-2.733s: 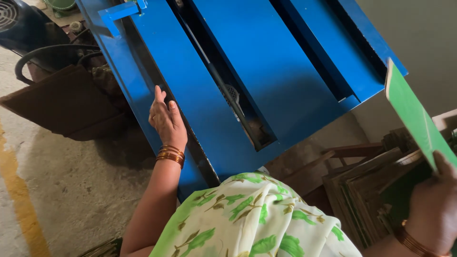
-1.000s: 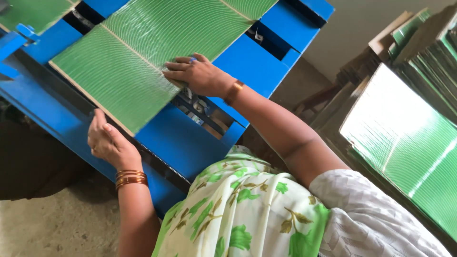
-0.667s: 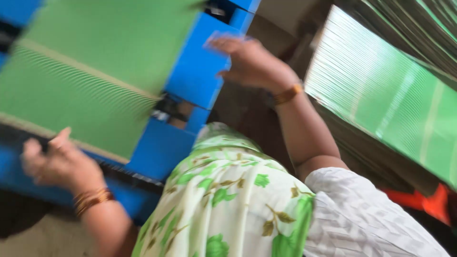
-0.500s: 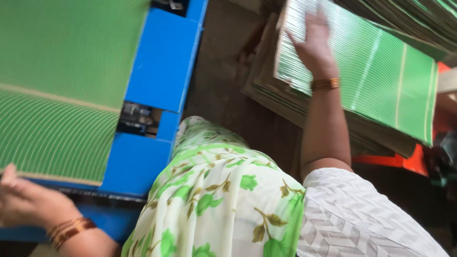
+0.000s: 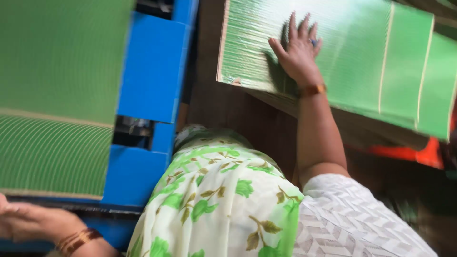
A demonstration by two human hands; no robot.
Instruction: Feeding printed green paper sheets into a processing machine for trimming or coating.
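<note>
The right hand (image 5: pixel 299 53) is lying flat, fingers spread, on the top green ribbed sheet (image 5: pixel 362 57) of a stack at about one o'clock in the view. The palm and fingers are pressing on the sheet's surface near its left end rather than closing around it; nothing is being pinched that the camera shows. A gold-coloured bangle (image 5: pixel 312 89) is sitting on that wrist, just below the sheet's lower edge.

The left hand (image 5: pixel 29 220) is resting at about eight o'clock, low at the frame's left edge, just below the near edge of another green sheet (image 5: pixel 52 104) that is lying on the blue machine bed (image 5: pixel 153 76). This hand is blurred and partly cut off, so whether its fingers are gripping the sheet's edge or merely lying beside it cannot be told; they seem loosely extended. Orange-gold bangles (image 5: pixel 76 240) are circling its wrist.

The two hands are well apart, one at each side of the person's body. The sheet on the machine is filling the area from nine to eleven o'clock, its lower half showing curved ribbing. The stack under the right hand is leaning across from twelve to three o'clock, with pale vertical lines crossing its right part. An orange object (image 5: pixel 414 153) is showing beneath the stack at about three o'clock. A floral green-and-cream cloth (image 5: pixel 214 200) is draping the person's front at six o'clock.
</note>
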